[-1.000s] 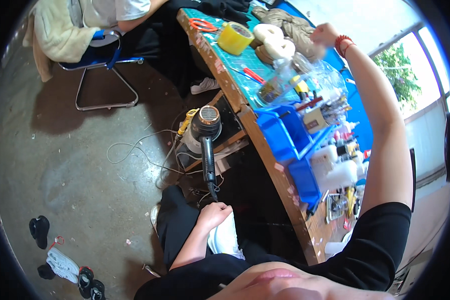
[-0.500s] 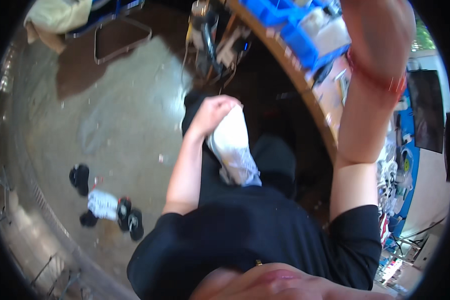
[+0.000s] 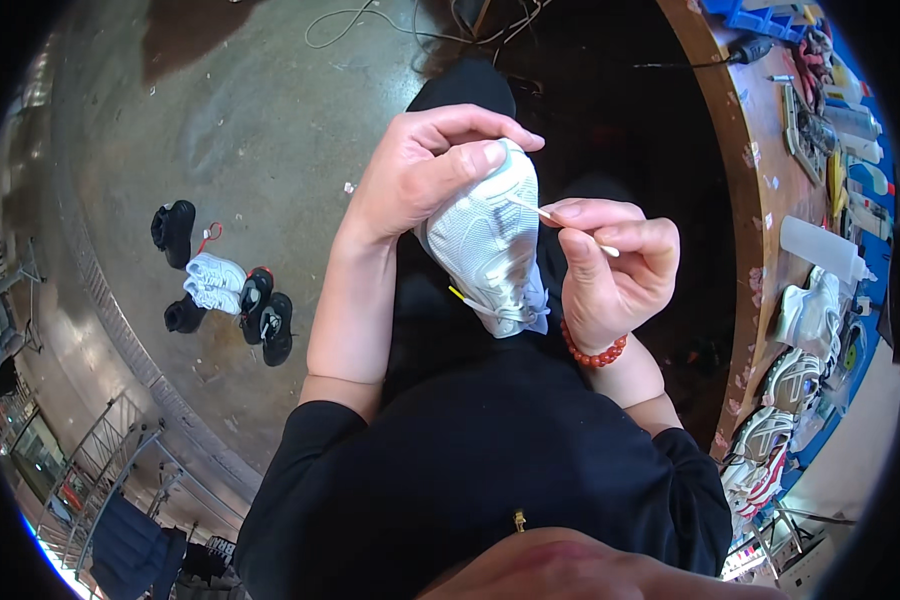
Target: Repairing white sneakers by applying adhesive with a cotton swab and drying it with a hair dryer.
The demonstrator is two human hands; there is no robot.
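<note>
A white and silver mesh sneaker [image 3: 478, 235] rests over my lap, its laced end toward my body and its pale teal-edged end pointing away. My left hand [image 3: 432, 172] grips that far end, thumb along the edge and fingers curled around it. Between the thumb and fingers of my right hand [image 3: 620, 262] is a thin cotton swab [image 3: 546, 213]. One end of the swab meets the sneaker's right side; the other white tip sticks out by my palm. A red bead bracelet [image 3: 595, 352] circles my right wrist.
A wooden workbench [image 3: 735, 190] curves along the right, bearing a plastic squeeze bottle [image 3: 820, 248], several sneakers [image 3: 792, 378] and a blue bin [image 3: 755, 18]. Several shoes [image 3: 215, 280] sit on the floor at left. A cable [image 3: 370, 12] lies beyond my knees.
My right arm has come back from high over the bench and now holds a cotton swab against the sneaker. My left hand still holds the sneaker. The head view has shifted.
</note>
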